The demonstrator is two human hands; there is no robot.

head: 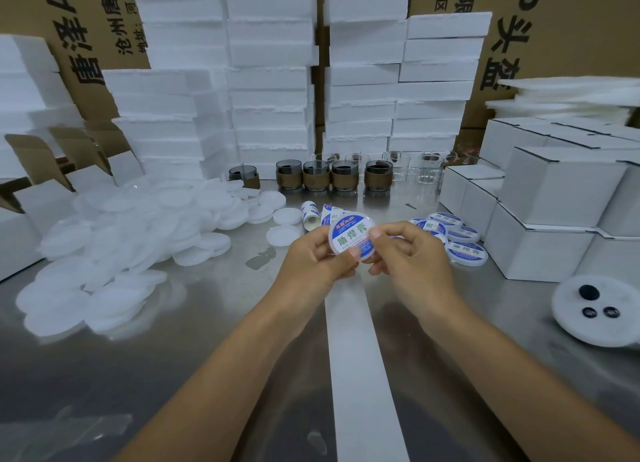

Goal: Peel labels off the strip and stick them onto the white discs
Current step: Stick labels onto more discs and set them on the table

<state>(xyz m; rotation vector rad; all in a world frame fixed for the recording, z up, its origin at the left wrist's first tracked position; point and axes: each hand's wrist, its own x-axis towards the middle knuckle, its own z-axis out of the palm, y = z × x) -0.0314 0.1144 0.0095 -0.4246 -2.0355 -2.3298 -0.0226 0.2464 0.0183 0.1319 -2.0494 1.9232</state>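
Over steel table [207,323], disc [351,236], seemingly labelled, between left hand [311,257], right hand [408,253].

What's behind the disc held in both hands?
Just past the disc, a small label roll and a curl of labelled strip show. The disc, left hand and right hand cover how that strip joins the bare backing running toward the camera.

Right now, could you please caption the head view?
Left hand and right hand pinch a blue-labelled white disc.
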